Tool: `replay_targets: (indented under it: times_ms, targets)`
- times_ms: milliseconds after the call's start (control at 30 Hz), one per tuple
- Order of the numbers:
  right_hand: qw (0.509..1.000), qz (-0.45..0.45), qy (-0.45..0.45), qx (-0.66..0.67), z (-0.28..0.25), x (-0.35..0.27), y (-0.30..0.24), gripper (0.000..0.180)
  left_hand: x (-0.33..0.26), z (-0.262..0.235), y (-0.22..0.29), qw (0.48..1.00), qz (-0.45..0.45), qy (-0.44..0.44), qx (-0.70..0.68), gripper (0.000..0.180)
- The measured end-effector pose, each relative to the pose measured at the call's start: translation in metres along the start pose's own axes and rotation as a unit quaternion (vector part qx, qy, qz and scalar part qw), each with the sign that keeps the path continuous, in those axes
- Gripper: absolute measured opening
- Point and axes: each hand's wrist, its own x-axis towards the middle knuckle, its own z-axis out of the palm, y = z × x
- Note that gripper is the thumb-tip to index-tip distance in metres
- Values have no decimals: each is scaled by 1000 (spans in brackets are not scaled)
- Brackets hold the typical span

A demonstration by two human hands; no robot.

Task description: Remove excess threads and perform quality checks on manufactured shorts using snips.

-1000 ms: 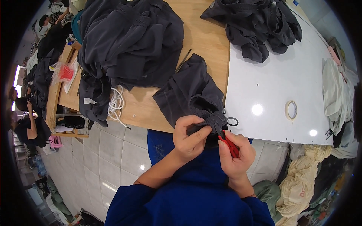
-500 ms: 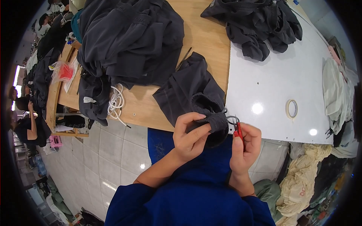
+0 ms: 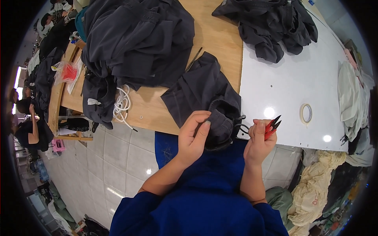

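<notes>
My left hand pinches the gathered elastic waistband of a dark grey garment between thumb and fingers. The garment lies partly on the wooden table, its waistband hanging over the front edge. From the waistband's right side a dark drawstring loops out towards my right hand. That hand is closed round red-handled thread snips, their dark blades pointing up and right, away from the cloth. Its fingertips meet at the end of the drawstring loop; whether they pinch the cord is hard to see.
A large heap of dark grey garments fills the table's back left. More dark garments lie at the back right, across wood and white board. A tape roll rests on the board. White cord hangs at the front left edge.
The snips have swung away from the drawstring, blades now pointing up and right in my right hand. My left hand has shifted left along the waistband, which sits more open.
</notes>
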Motion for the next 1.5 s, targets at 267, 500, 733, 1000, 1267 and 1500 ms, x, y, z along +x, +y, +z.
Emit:
replay_targets:
  times_ms: [267, 500, 733, 1000, 1267, 1500]
  targets:
    - [969, -62, -143, -192, 21, -10, -9, 21, 3, 0, 4, 997, 36, -34, 67, 11]
    - [965, -76, -162, -192, 12, -16, -15, 6, 9, -8, 2, 998, -2, -2, -58, 16]
    - [921, -106, -376, 13, -8, -4, -15, 20, 13, -7, 7, 988, -52, -33, -142, 22]
    - [956, -71, -280, -50, -1, -14, -15, 46, 14, -9, 14, 980, -122, -46, -149, 25]
    - [890, -207, -281, -292, 8, 5, -32, 35, 13, -6, 14, 985, -128, -57, -104, 24]
    - [863, -236, -251, -369, 10, 2, -33, 31, 14, -7, 14, 982, -146, -64, -104, 25]
